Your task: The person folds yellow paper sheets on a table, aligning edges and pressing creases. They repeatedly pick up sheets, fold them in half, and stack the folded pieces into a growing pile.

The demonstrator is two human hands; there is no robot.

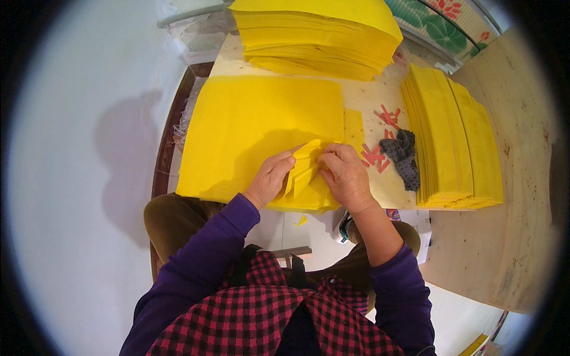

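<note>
- Pleated yellow fabric-like sheet (306,169): one, upright between the two hands, above the near edge of a pale wooden desk (363,94); whether it is loose from the pile beneath cannot be told.
- Left hand (270,179): thumb and fingers gripping the left side of the folds.
- Right hand (349,181): fingertips bent inward, pinching the folds' right side.
- Done, as far as I can judge: this piece has several folds. Left: it is unfinished to my eye, since both hands hold it and nothing binds it.
- Broad flat pile of smooth yellow sheets (255,110): one, beneath the hands and to their left; its sheets cannot be counted.
- Tall thick stack of yellow sheets (317,38): one, beyond the hands.
- Long yellow bundles of layered sheets (439,139): two, side by side, well to the right of the hands.
- Short flat red strips (374,156): two loose clusters, right of the right hand; they overlap, so no exact count.
- Crumpled dark grey textured cloth (405,157): one, between the strips and the bundles.
- Small yellow scrap (301,220): one, on the floor, nearer the body than the hands.
</note>
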